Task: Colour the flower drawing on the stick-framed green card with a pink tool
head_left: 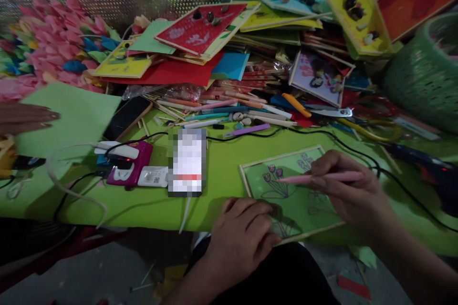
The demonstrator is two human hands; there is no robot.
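Note:
My right hand (352, 189) is closed around a pink pen (315, 177), whose tip points left at the purple flowers drawn on a green framed card (289, 190). The card lies on the green table near its front edge and has a thin wooden border. My left hand (243, 233) rests on the card's lower left corner, fingers curled down flat against it and holding it still. Part of the drawing is hidden under both hands.
A phone (187, 161) lies left of the card, beside a pink power bank (128, 169) with cables. Behind are loose pens (229, 109), stacked craft cards (200, 28), a green basket (425, 71), a glue gun (429, 167) and another person's fingers (25, 116) at far left.

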